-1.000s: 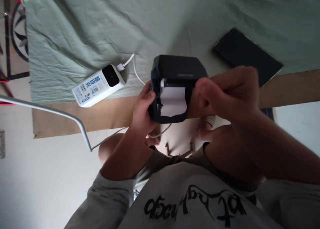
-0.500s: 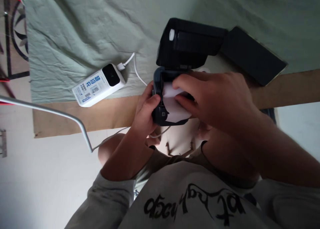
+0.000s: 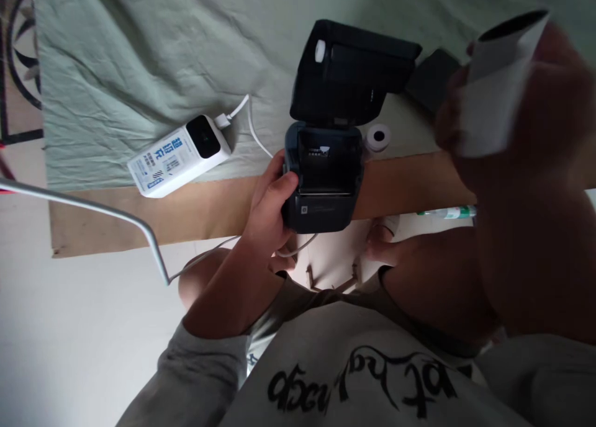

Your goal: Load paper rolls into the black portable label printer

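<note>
My left hand (image 3: 270, 200) is closed on the left side of a small dark label printer (image 3: 326, 217), thumb on its rim. The printer's lid (image 3: 356, 73) stands swung open on the far side, and the paper bay shows no roll inside. Off to the right, my right hand (image 3: 549, 104) is raised and slightly blurred, its fingers wrapped around a curled piece of white paper (image 3: 496, 98). Beside the printer, a small white paper roll (image 3: 377, 138) with a dark core rests on the table.
A white power bank (image 3: 179, 157) lies at left with a white cable (image 3: 251, 123) plugged in. Partly behind my right hand is a dark flat device (image 3: 431, 79). Green cloth (image 3: 162, 48) covers the table; a bare wooden edge (image 3: 139, 219) runs along its front. A bottle (image 3: 451, 212) shows below.
My right hand has pulled the white paper out of the printer and moved up and right with it. The small paper roll and the bay are now uncovered. My left hand stays put.
</note>
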`<state>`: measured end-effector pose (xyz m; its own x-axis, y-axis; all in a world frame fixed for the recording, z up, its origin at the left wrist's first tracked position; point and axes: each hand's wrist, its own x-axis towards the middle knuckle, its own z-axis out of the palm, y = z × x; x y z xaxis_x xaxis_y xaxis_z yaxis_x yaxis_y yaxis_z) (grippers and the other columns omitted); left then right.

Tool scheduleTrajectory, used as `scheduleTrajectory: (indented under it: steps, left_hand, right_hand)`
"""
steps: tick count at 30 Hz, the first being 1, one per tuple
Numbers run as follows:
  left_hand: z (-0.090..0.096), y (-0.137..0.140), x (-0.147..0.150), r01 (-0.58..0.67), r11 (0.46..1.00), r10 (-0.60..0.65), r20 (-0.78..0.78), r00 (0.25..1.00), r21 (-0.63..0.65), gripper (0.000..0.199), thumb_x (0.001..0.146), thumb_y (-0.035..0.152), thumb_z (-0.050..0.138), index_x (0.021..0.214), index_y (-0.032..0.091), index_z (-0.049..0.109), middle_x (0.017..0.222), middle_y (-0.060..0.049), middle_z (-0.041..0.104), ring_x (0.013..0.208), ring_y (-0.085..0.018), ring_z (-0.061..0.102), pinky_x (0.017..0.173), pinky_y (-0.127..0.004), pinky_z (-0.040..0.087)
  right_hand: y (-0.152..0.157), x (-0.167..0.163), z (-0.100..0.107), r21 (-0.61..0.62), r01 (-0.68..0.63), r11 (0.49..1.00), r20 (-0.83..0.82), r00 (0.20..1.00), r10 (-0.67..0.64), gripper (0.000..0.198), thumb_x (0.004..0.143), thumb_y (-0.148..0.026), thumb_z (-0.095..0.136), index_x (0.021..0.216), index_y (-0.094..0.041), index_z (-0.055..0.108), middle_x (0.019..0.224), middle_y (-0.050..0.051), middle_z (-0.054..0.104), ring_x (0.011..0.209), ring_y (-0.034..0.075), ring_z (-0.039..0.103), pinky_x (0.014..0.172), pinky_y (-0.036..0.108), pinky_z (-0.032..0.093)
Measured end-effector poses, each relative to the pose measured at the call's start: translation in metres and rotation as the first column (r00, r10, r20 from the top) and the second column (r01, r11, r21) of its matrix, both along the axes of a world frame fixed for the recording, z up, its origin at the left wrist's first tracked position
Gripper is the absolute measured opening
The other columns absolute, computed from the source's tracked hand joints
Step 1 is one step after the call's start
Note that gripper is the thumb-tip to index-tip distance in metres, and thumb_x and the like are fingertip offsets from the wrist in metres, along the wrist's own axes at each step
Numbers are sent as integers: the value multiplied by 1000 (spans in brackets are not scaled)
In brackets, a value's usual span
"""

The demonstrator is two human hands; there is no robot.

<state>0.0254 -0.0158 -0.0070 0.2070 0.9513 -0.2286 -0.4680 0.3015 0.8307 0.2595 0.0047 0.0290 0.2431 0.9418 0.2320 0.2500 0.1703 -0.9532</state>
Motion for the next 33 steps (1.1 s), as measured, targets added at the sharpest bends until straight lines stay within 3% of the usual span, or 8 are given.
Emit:
scheduleTrajectory:
  steps: [3, 5, 10, 20, 22, 26, 29, 33]
  left_hand:
    - [1, 1, 1, 0, 1000, 0, 14, 1000, -3, 26, 74, 38, 69, 93, 21, 68, 84, 1, 70, 74, -14, 65, 64, -24, 56]
    - [1, 1, 2, -12, 1000, 12, 16, 1000, -1, 25, 74, 38, 70, 92, 20, 69, 83, 1, 71, 73, -14, 66, 64, -24, 57]
    - [0, 1, 2, -18, 1000, 18, 15, 1000, -6, 26, 74, 37, 69, 94, 20, 69, 84, 2, 71, 74, -14, 68, 66, -25, 59]
    - [-2, 0, 1, -30, 999, 30, 20, 999, -11, 28, 73, 38, 70, 95, 20, 69, 80, 1, 69, 70, -12, 65, 60, -22, 55]
    - [-1, 0, 1, -28, 999, 28, 15, 999, -29, 30, 71, 38, 72, 94, 20, 69, 81, 1, 68, 71, -13, 65, 61, -23, 56]
    - [3, 1, 3, -27, 999, 27, 1, 1000, -33, 30, 71, 39, 72, 93, 19, 68, 83, 0, 68, 73, -14, 64, 63, -24, 55]
    - [3, 0, 4, -19, 1000, 19, -17, 1000, -6, 32, 73, 41, 70, 95, 18, 68, 85, -1, 68, 75, -15, 65, 65, -25, 56]
    - [2, 0, 3, -16, 1000, 16, -17, 1000, 1, 30, 74, 39, 67, 97, 19, 67, 86, -1, 69, 77, -15, 65, 68, -27, 57]
  right_hand:
    - [4, 10, -20, 25, 24, 999, 79, 997, -26, 21, 71, -26, 62, 90, -17, 60, 78, -2, 56, 53, 5, 47, 45, 21, 37]
    - [1, 12, -23, 54, 56, 997, 245, 967, -67, 23, 66, -18, 69, 87, -16, 60, 79, -2, 58, 58, 5, 48, 57, 25, 45]
    - [1, 11, -22, 60, -16, 998, 703, 711, -31, 23, 78, -29, 67, 97, -17, 61, 97, 5, 63, 96, 18, 58, 87, 38, 47]
    - [6, 11, -29, 71, -76, 995, 807, 590, -13, 57, 74, -24, 67, 128, -17, 50, 120, 12, 62, 111, 33, 60, 89, 52, 49]
    - [-3, 7, -20, 180, -97, 979, 804, 587, -90, 49, 73, -21, 63, 121, -15, 54, 114, 12, 63, 111, 30, 58, 93, 49, 47]
    - [-18, -10, -12, 307, -217, 927, 790, 601, -121, 34, 77, -17, 57, 110, -18, 58, 99, 5, 65, 85, 15, 62, 74, 31, 51]
    - [-21, -22, -20, 201, -251, 947, 823, 567, -25, 43, 82, -23, 54, 125, -19, 50, 118, 8, 61, 91, 17, 65, 67, 28, 51]
    - [-19, -26, -33, 21, -175, 984, 850, 521, 74, 37, 86, -27, 49, 122, -23, 50, 105, 4, 63, 83, 18, 65, 65, 30, 51]
